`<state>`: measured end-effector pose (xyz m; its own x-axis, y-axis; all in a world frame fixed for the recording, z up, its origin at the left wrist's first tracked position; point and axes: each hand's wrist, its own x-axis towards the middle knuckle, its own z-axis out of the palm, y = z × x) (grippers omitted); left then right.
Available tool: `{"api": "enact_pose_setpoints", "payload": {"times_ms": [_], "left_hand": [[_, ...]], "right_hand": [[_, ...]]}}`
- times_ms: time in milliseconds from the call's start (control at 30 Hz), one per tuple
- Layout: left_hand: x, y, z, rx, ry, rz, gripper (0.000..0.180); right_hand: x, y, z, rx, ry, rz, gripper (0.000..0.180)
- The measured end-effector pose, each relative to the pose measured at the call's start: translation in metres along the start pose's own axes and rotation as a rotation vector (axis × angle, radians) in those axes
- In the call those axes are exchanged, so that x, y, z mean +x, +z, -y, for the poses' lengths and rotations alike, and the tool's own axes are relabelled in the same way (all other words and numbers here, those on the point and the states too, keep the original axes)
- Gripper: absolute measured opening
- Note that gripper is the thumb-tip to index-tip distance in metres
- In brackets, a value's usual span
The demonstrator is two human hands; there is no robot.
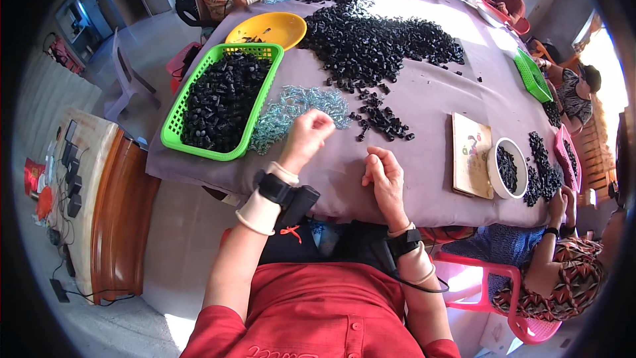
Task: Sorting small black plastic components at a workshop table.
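My left hand [309,136] hovers over the near edge of a heap of small pale-blue coils that look like springs [291,109]. Its fingers are curled together, and what they hold, if anything, is hidden. To its right, my right hand [385,180] is above the table's near edge, with thumb and fingers bent together; I cannot make out anything in them. A small cluster of black plastic pieces [383,119] lies just beyond my hands. Left of the springs stands a green basket [211,154] full of similar black pieces.
A large heap of black pieces [371,43] covers the cloth-covered table's [424,93] middle. A yellow plate [286,26] sits behind the basket. To the right are a booklet [472,149] and a white bowl [524,176] of black pieces. Other people work around the table.
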<state>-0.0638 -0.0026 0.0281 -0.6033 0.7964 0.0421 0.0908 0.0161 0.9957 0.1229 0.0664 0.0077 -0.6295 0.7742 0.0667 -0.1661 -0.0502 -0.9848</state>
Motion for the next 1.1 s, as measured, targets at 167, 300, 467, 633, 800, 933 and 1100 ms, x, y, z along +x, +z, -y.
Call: {"api": "enact_pose_setpoints", "payload": {"times_ms": [167, 300, 467, 633, 800, 933, 1100], "left_hand": [[0.019, 0.042, 0.008, 0.435, 0.19, -0.004, 0.01], [0.038, 0.054, 0.011, 0.672, 0.339, -0.118, 0.018], [0.045, 0.058, 0.014, 0.849, 0.339, -0.064, 0.013], [0.029, 0.049, 0.013, 0.749, 0.339, 0.089, 0.012], [0.016, 0.044, 0.014, 0.643, 0.39, -0.059, 0.009], [0.015, 0.05, 0.01, 0.664, 0.435, -0.011, 0.006], [0.028, 0.083, 0.007, 0.701, 0.485, 0.079, 0.008]], "right_hand": [[-0.001, -0.001, 0.0, -0.005, -0.007, -0.018, 0.021], [-0.003, 0.0, -0.001, -0.047, -0.001, -0.02, 0.019], [-0.004, -0.001, -0.003, -0.058, -0.021, -0.014, 0.019], [-0.005, -0.001, 0.003, -0.124, -0.031, -0.005, 0.017], [-0.003, -0.004, 0.003, -0.101, -0.038, -0.027, 0.015], [-0.004, 0.0, 0.0, -0.026, -0.051, -0.119, 0.013], [-0.006, 0.002, -0.001, 0.038, -0.083, -0.205, 0.013]]}}
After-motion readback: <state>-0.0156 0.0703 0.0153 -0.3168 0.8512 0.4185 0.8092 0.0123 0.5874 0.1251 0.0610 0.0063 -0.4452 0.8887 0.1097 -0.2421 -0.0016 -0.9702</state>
